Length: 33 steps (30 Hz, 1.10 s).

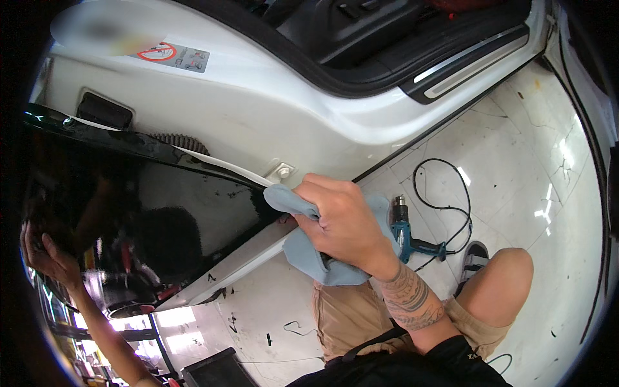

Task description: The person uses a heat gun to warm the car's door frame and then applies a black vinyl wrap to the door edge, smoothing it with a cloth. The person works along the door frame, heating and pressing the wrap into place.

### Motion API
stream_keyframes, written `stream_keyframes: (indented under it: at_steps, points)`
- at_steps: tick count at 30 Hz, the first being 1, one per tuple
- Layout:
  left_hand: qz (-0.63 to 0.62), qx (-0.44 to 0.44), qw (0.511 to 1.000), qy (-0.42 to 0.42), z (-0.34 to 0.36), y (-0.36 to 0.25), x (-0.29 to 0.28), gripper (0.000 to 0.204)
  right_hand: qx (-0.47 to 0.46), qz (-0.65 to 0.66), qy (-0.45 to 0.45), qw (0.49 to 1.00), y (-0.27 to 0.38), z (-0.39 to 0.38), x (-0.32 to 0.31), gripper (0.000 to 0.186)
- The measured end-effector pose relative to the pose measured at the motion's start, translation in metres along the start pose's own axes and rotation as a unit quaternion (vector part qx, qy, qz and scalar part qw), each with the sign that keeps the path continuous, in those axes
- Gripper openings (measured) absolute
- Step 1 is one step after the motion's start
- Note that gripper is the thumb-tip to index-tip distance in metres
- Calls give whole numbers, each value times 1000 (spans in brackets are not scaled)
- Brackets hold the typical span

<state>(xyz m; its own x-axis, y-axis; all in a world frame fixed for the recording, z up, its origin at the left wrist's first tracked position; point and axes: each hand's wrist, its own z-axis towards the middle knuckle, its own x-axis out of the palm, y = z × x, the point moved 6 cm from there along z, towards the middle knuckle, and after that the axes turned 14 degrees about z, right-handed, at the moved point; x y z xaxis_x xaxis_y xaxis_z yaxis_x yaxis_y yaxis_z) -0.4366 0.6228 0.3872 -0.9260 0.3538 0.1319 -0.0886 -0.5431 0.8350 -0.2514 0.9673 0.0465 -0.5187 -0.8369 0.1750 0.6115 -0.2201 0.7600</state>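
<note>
On my feed I see a teal-and-black heat gun (403,237) lying on the pale tiled floor (516,174), its black cord (445,208) looped just beside it. Toward the top I make out a black car seat (348,29), a silver-and-black sill plate (474,64) and, farther left, a warning label (193,60) bearing a red circle. I also spot a ribbed tube (180,141).

Bright white light streaks the tiled floor (516,174), the glossy black panel (109,187) mirrors dimly, edges bow toward dark corners, and an upper-left patch (97,27) is blurred.
</note>
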Motion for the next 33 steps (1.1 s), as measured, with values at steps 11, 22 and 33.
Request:
stream_keyframes:
  at_steps: [11,22,33]
  points:
    - [1,-21,1000,23,30,-24,-14,35,-94,128,-35,987,-19,-10,-5,33]
    - [-29,-125,990,57,37,-51,-24,37,6,61,96,994,0,34,3,25]
    - [-123,-324,919,187,55,-122,-37,56,-49,237,116,963,-45,3,-13,42]
